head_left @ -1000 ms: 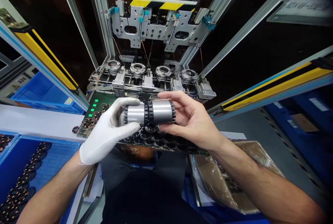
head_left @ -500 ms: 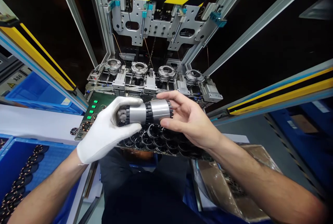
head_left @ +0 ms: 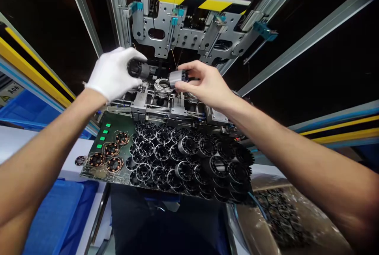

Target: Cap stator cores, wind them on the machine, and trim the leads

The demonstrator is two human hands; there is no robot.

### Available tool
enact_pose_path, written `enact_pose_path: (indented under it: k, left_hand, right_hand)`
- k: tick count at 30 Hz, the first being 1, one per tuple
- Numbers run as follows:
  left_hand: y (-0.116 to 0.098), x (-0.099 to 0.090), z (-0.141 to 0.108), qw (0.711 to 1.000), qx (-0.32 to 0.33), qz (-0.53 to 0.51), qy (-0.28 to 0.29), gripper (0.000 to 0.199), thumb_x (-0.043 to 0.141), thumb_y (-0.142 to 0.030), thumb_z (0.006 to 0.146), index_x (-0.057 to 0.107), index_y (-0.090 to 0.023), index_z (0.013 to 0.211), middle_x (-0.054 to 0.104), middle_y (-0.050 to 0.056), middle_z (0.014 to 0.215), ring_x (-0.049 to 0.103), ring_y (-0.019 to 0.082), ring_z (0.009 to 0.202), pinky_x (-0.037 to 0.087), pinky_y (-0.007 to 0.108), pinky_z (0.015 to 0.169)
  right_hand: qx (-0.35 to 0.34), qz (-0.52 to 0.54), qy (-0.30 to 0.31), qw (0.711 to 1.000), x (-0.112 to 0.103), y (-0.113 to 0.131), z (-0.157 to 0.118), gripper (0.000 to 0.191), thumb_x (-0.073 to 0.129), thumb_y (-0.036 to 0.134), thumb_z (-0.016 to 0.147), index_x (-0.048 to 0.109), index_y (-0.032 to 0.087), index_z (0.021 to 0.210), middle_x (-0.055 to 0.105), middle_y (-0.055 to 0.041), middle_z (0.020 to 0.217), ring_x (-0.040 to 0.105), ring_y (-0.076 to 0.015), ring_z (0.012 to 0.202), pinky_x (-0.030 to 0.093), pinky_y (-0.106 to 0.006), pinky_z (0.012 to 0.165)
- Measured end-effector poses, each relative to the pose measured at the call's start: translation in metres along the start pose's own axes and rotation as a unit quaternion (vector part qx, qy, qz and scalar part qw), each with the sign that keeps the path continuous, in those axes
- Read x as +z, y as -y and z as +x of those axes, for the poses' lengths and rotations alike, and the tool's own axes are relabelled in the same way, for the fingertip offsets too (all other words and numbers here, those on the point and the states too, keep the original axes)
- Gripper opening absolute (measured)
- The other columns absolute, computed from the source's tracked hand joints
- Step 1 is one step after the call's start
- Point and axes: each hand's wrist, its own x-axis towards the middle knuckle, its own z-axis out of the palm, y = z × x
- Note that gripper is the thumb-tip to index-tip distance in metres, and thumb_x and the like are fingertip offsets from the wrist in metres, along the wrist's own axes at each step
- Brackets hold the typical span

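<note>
My left hand (head_left: pixel 111 74), in a white glove, is closed round a stator core (head_left: pixel 142 70) with a dark slotted end, over the leftmost fixture of the winding machine. Bare, my right hand (head_left: pixel 209 85) pinches a second stator core (head_left: pixel 177 78), silver-sided with black end teeth. It is tilted beside a metal ring fixture (head_left: pixel 162 86); whether they touch I cannot tell. The fixtures behind my hands are partly covered. Below them, many stacked stator cores (head_left: pixel 162 152) stand on a green board (head_left: pixel 127 182), with several copper-wound stators (head_left: pixel 111 150) at its left.
A metal machine head (head_left: pixel 185 36) with a yellow-black strip hangs above the fixtures, thin wires running down. Yellow guard posts (head_left: pixel 35 71) flank both sides. Blue bins (head_left: pixel 56 215) lie at lower left. A plastic-lined carton (head_left: pixel 254 227) of parts sits at lower right.
Both hands have moved up and forward from over the board to the fixtures. The two stator cores, end to end before, are now apart, one in each hand.
</note>
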Motion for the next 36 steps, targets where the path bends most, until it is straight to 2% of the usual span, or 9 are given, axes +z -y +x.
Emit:
enact_pose_path:
  k: [3,5,8,12,17,24,31,34,36]
  left_hand:
    - [0.041,0.016,0.047,0.994,-0.064,0.066,0.057,0.075,0.089,-0.049,0.083,0.077,-0.022,0.151,0.084,0.002,0.146,0.073,0.028,0.126,0.058,0.048,0.12]
    - [0.061,0.027,0.066,0.985,-0.096,0.098,0.101,0.082,0.092,-0.051,0.077,0.078,-0.023,0.152,0.084,0.003,0.149,0.075,0.032,0.129,0.059,0.048,0.116]
    - [0.083,0.039,0.081,0.97,-0.127,0.135,0.157,0.086,0.093,-0.049,0.067,0.082,-0.03,0.151,0.084,0.004,0.149,0.077,0.042,0.134,0.062,0.048,0.111]
    - [0.102,0.041,0.088,0.964,-0.086,0.16,0.197,0.087,0.09,-0.052,0.069,0.081,-0.035,0.154,0.086,0.004,0.146,0.08,0.042,0.131,0.063,0.045,0.108]
    - [0.107,0.035,0.094,0.947,-0.032,0.189,0.258,0.087,0.092,-0.05,0.07,0.081,-0.035,0.155,0.087,0.008,0.14,0.081,0.043,0.127,0.063,0.046,0.104]
    - [0.101,0.034,0.102,0.932,-0.035,0.208,0.295,0.091,0.091,-0.049,0.071,0.077,-0.036,0.16,0.083,0.009,0.15,0.079,0.044,0.131,0.061,0.047,0.11]
    - [0.089,0.03,0.115,0.915,-0.041,0.227,0.332,0.087,0.095,-0.043,0.069,0.081,-0.037,0.155,0.086,0.007,0.144,0.081,0.039,0.127,0.062,0.043,0.109]
    - [0.089,0.029,0.113,0.914,-0.036,0.222,0.337,0.085,0.095,-0.038,0.069,0.081,-0.037,0.153,0.087,0.006,0.143,0.08,0.038,0.131,0.061,0.042,0.114]
    - [0.092,0.035,0.098,0.918,-0.027,0.211,0.335,0.087,0.092,-0.036,0.075,0.075,-0.036,0.161,0.083,0.008,0.153,0.077,0.039,0.139,0.06,0.045,0.119]
  right_hand:
    - [-0.002,-0.197,-0.005,0.98,0.008,-0.014,0.048,0.057,0.086,0.033,0.095,0.074,0.017,0.148,0.082,-0.0157,0.139,0.082,-0.0313,0.103,0.065,-0.057,0.11]
    - [-0.008,-0.247,0.002,0.969,0.016,-0.022,0.069,0.055,0.089,0.028,0.092,0.077,0.016,0.145,0.083,-0.0161,0.136,0.08,-0.0371,0.118,0.061,-0.06,0.116]
    - [-0.008,-0.285,0.022,0.958,0.027,-0.032,0.085,0.057,0.093,0.024,0.087,0.079,0.017,0.141,0.085,-0.0155,0.132,0.076,-0.0424,0.129,0.059,-0.062,0.117]
    - [-0.017,-0.324,0.065,0.944,0.03,-0.038,0.095,0.057,0.099,0.027,0.084,0.083,0.019,0.138,0.085,-0.0136,0.134,0.076,-0.0417,0.131,0.06,-0.06,0.118]
    - [-0.037,-0.351,0.125,0.927,0.024,-0.033,0.112,0.058,0.104,0.027,0.081,0.088,0.021,0.136,0.087,-0.0115,0.134,0.078,-0.0407,0.133,0.061,-0.058,0.119]
    - [-0.049,-0.37,0.171,0.912,0.021,-0.029,0.13,0.06,0.108,0.037,0.079,0.091,0.02,0.134,0.09,-0.0112,0.121,0.082,-0.0382,0.12,0.066,-0.053,0.114]
    - [-0.036,-0.39,0.221,0.893,0.023,-0.022,0.152,0.05,0.107,0.031,0.077,0.093,0.021,0.124,0.09,-0.0065,0.111,0.086,-0.0341,0.112,0.069,-0.048,0.109]
    - [-0.036,-0.408,0.218,0.886,0.03,-0.02,0.141,0.052,0.102,0.03,0.083,0.09,0.019,0.132,0.09,-0.011,0.123,0.085,-0.0375,0.12,0.068,-0.052,0.116]
    - [-0.041,-0.42,0.209,0.882,0.039,-0.023,0.118,0.062,0.095,0.03,0.089,0.082,0.014,0.148,0.083,-0.0194,0.145,0.078,-0.0427,0.139,0.062,-0.057,0.125]
